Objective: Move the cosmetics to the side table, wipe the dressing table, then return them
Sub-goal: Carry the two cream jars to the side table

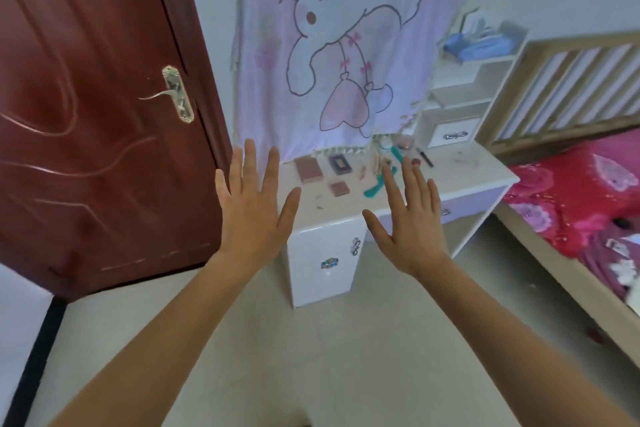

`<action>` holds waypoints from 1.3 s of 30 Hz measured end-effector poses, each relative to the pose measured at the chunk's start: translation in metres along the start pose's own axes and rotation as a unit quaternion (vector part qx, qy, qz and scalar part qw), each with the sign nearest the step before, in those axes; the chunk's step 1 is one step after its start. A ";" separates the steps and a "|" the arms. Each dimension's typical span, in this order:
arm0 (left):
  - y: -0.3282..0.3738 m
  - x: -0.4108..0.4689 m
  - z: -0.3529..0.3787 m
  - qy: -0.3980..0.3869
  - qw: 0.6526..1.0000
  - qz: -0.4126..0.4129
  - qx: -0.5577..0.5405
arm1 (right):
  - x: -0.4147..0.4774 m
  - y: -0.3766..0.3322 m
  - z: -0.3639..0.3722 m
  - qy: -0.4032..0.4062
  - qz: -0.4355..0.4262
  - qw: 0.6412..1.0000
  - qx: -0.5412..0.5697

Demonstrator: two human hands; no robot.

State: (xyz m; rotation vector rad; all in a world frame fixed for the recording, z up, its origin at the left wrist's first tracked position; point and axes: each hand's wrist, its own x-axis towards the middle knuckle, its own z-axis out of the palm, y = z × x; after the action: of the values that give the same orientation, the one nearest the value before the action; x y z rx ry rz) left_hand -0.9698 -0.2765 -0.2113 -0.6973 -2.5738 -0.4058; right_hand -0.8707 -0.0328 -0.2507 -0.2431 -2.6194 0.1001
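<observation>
We held our left hand and right hand out short of the dressing table's worktop, fingers straight and spread, grasping nothing. The cosmetics all lay on that worktop: a pink palette at its left end, a dark compact just beside it, a smaller pink compact nearer the front edge, a teal tool toward the middle, a pencil further back. We judged the clearing not yet begun. To do it well, we would step closer, lift the flat cases by their edges, gather the small loose pieces together, and check beneath the hanging cloth at the worktop's back.
</observation>
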 end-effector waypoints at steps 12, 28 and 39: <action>0.143 0.164 0.153 -0.108 0.987 0.116 -0.029 | 0.059 0.224 0.019 -0.041 0.163 0.984 -0.061; 0.219 0.281 0.311 -0.272 0.960 -0.032 0.064 | 0.208 0.408 0.154 -0.212 0.104 0.971 0.044; 0.198 0.359 0.425 -0.323 0.946 -0.014 0.004 | 0.308 0.438 0.244 -0.288 0.046 0.956 0.034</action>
State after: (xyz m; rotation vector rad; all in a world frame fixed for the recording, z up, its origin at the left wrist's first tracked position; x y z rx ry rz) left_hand -1.2857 0.1968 -0.3708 -0.9104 -3.1963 -0.1885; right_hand -1.1879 0.4491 -0.3661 -0.3553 -3.1753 0.3396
